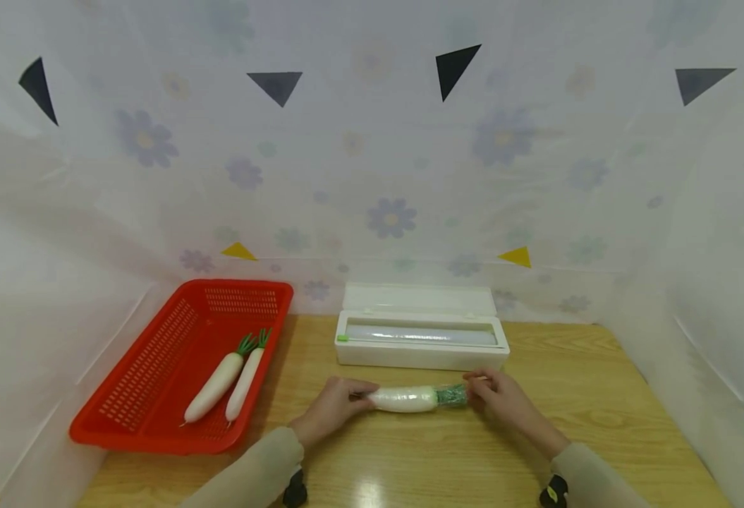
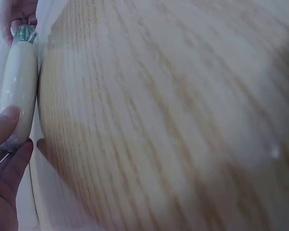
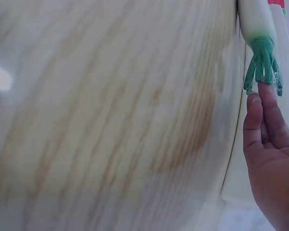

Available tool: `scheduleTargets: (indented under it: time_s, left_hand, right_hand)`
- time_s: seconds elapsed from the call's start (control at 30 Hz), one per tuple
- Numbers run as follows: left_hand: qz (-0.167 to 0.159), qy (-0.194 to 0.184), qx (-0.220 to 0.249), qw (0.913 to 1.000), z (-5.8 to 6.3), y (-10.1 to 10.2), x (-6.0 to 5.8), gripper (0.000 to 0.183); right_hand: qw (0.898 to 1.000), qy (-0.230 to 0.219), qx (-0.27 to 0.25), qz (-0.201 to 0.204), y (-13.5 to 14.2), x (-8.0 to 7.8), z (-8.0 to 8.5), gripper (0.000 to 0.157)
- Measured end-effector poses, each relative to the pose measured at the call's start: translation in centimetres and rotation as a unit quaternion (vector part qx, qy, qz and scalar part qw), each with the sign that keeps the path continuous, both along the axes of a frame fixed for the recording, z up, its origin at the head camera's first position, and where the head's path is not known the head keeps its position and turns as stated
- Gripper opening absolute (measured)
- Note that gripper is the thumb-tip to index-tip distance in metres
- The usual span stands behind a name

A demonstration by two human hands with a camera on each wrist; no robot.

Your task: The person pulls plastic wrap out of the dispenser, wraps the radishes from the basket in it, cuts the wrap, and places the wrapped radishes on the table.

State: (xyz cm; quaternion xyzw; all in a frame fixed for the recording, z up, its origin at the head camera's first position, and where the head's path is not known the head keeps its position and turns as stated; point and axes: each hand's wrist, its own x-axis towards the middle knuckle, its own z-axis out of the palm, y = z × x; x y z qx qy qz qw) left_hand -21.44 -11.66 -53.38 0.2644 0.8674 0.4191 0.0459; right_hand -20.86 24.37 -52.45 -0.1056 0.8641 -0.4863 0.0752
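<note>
A white radish (image 1: 406,399) with green tops, wrapped in shiny clear film, lies crosswise in front of the person. My left hand (image 1: 336,408) grips its root end; in the left wrist view the thumb (image 2: 8,115) lies on one side and fingers curl at the tip. At the leafy end is my right hand (image 1: 498,398), its fingertips right at the film-covered green tops (image 3: 263,60). Those fingers look fairly straight in the right wrist view, with others cut off by the frame edge.
Behind the radish stands a white cling film box (image 1: 422,356), lid raised, with a film roll (image 1: 419,335) inside and a small green piece at its left. At the left, a red basket (image 1: 149,443) holds two unwrapped radishes (image 1: 216,386). White curtains enclose the wooden table (image 1: 435,466).
</note>
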Motion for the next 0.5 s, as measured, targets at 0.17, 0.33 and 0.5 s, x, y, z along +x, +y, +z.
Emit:
scheduleTargets:
  time_s: [0.17, 0.33, 0.5]
  left_hand:
    - [-0.004, 0.016, -0.005, 0.9999, 0.01, 0.08, 0.14, 0.035]
    - [-0.023, 0.031, -0.004, 0.9993, 0.06, 0.09, 0.26, 0.03]
    - [-0.017, -0.012, 0.017, 0.9996, 0.16, -0.19, 0.27, 0.024]
  right_hand:
    - [1.0, -0.007, 0.012, 0.02, -0.19, -0.09, -0.24, 0.036]
    - [0.998, 0.019, 0.04, 0.038, -0.33, -0.2, -0.62, 0.032]
    - [0.995, 0.046, 0.06, 0.065, -0.25, -0.18, -0.17, 0.034]
